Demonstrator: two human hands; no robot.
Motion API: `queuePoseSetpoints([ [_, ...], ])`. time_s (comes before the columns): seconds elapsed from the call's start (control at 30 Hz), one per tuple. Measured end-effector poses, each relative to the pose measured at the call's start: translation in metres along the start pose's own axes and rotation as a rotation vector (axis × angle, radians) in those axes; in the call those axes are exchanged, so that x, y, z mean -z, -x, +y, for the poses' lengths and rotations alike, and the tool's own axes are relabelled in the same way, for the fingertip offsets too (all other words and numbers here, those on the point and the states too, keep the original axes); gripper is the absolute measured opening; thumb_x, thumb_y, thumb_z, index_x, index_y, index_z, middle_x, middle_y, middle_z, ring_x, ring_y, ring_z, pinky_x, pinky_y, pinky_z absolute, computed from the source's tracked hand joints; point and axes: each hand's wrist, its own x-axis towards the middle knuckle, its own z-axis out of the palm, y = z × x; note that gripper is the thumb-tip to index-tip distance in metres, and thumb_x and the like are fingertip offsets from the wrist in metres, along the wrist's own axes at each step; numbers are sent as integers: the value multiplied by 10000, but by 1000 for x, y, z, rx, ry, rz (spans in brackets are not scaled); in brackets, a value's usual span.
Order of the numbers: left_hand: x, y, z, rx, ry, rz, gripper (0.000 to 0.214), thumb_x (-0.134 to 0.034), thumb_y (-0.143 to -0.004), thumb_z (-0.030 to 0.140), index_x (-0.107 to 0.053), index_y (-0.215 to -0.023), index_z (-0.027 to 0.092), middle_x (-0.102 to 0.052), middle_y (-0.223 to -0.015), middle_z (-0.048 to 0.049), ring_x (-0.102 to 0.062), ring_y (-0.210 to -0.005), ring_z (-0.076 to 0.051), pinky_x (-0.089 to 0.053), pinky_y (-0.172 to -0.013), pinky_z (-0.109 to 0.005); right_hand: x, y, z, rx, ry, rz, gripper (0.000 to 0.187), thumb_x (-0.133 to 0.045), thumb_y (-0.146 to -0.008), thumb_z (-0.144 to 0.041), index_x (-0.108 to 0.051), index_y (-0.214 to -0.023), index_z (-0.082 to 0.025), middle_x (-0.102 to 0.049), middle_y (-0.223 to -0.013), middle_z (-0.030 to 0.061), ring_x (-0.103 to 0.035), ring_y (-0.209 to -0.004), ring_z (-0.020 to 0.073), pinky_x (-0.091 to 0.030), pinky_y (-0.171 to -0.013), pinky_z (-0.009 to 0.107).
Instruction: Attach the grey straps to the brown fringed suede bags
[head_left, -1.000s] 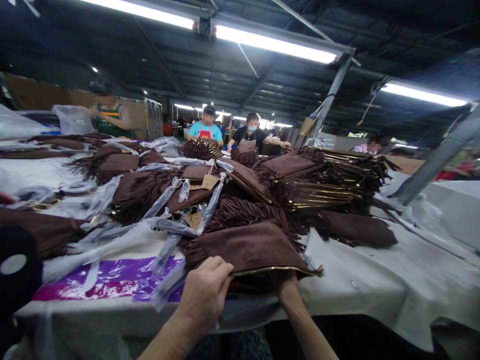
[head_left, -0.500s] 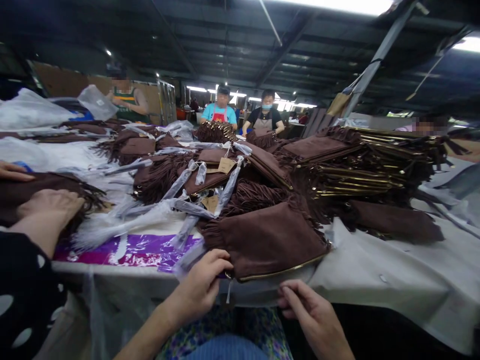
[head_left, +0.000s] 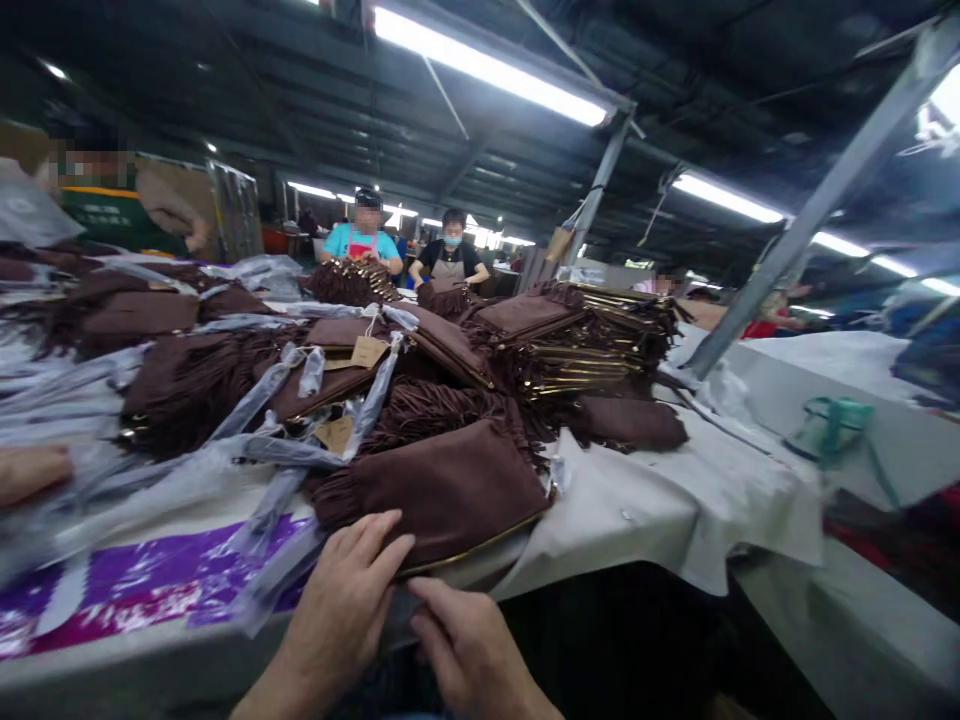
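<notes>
Head: brown pouch (head_left: 442,490); tan tag (head_left: 369,351) illegible

Large workshop hall under a dark ceiling (head_left: 262,90) of beams and struts. Lit from above by long fluorescent lights: a near tube (head_left: 487,65) overhead, a second tube (head_left: 724,198) farther right, smaller rows glowing deep in the hall. Braced by slanted grey metal: a middle post (head_left: 600,180) rising to the near tube, a right post (head_left: 817,215) crossing the upper right corner. Below, a long table (head_left: 660,500) draped in white cloth, a purple sheet (head_left: 150,580) along its near left edge. Just to the right, a side table (head_left: 787,365), also white. At the far end, two co-workers (head_left: 365,240) side by side, facing this way.
</notes>
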Motion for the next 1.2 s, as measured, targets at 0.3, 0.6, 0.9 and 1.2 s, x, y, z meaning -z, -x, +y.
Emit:
queuePoseSetpoints([
  [0.3, -11, -12, -34, -63, -144, 138, 322, -422, -917, 162, -683, -1090, 236, -712, -1035, -60, -606, -1003, -236, -485, -849, -357, 145, -15, 116, -107, 803, -80, 527, -391, -747, 48, -657, -1154, -154, -575, -1319, 164, -405, -1337, 316, -315, -1093, 561],
  [0.6, -18, -14, 42, -11, 82, 140, 453, -416, -821, 36, -599, -1199, 207, -616, -1227, -122, -558, -1112, -277, -444, -941, -409, 155, -1, 72, -221, 525, -218, 128, -543, -808, -137, -605, -725, -213, -642, -675, -6, -641, -623, 170, -514, -590, 247],
  [0.9, -64, -57, 145, 356, 781, -360, 328, -610, -757, 206, -508, -1068, 181, -678, -908, -83, -646, -790, -236, -444, -673, -305, 132, 17, 48, -397, -34, -40, 280, -542, -864, -435, -637, -741, -203, -602, -498, -32, -591, -458, 145, -472, -473, 219],
  [1.2, -30, -75, 122, 333, 459, -411, 63, -514, -843, 196, -571, -868, 208, -713, -917, -54, -664, -857, -222, -440, -697, -271, 148, 5, 59, -90, 57, -332, 314, -396, -967, -405, -620, -861, -212, -608, -709, -1, -527, -474, 102, -443, -459, 192],
])
